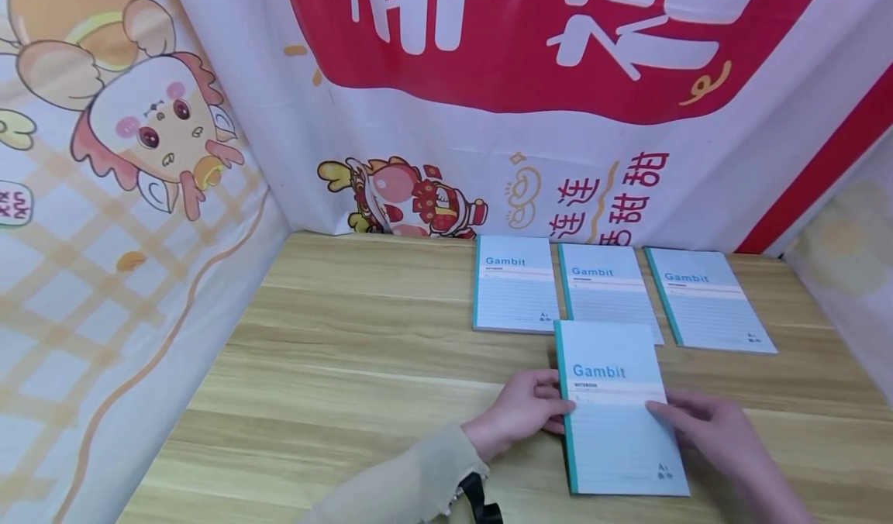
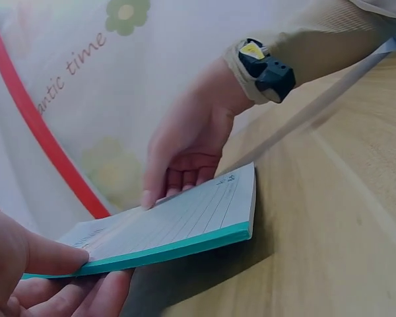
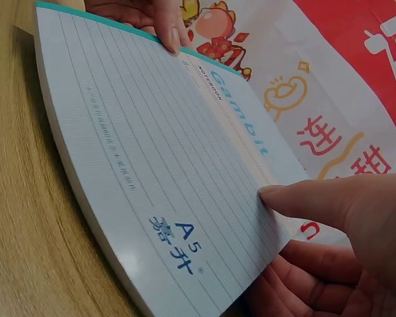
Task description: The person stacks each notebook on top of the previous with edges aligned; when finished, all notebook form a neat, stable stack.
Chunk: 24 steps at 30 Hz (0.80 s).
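Between both hands is a light blue Gambit notebook (image 1: 617, 446) with a teal spine. My left hand (image 1: 523, 408) grips its spine side, thumb on the cover and fingers underneath. On the opposite edge my right hand (image 1: 718, 431) pinches it the same way, thumb on top. In the left wrist view the notebook (image 2: 185, 218) is raised above the table, with a shadow below it. Its cover faces up, and the A5 lettering shows in the right wrist view on the notebook (image 3: 132, 165). In the head view its top edge overlaps the middle notebook of the row behind.
Three matching notebooks lie in a row along the table's back: a left one (image 1: 516, 291), a middle one (image 1: 607, 291) and a right one (image 1: 711, 299). The wood-grain table (image 1: 335, 353) meets a printed cloth backdrop (image 1: 279, 136) behind and at both sides.
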Available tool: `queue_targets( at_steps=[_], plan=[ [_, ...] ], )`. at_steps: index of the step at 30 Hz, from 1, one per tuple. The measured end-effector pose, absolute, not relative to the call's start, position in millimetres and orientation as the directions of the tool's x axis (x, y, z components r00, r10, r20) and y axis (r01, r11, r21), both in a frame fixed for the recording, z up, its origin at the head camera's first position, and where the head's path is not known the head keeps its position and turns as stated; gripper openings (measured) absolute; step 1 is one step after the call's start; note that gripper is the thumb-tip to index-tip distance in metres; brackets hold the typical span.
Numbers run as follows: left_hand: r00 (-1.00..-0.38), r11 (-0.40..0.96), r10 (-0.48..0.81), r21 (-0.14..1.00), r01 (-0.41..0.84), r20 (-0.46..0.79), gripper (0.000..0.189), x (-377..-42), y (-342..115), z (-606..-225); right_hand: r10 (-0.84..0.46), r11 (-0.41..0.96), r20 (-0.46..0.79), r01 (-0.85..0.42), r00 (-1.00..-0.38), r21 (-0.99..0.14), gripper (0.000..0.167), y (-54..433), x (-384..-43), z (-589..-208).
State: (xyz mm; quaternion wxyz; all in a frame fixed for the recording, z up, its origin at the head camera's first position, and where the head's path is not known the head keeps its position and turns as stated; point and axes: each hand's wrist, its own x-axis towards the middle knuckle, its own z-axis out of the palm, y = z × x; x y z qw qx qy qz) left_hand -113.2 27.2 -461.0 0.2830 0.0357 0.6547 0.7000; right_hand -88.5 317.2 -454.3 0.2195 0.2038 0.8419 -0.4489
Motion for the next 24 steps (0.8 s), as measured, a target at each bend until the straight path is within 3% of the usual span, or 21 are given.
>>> queue_targets(
  at_steps=[11, 24],
  plan=[
    [-0.854, -0.048, 0.423, 0.933, -0.355, -0.303, 0.034, -137, 4, -460, 0.052, 0.527, -0.511, 0.458, -0.858, -0.716, 0.078, 303, -87, -452],
    [-0.867, -0.053, 0.395, 0.934, -0.352, -0.304, 0.040, -149, -14, -464, -0.006, 0.405, -0.489, 0.445, -0.872, -0.798, 0.073, 292, -97, -459]
  ],
)
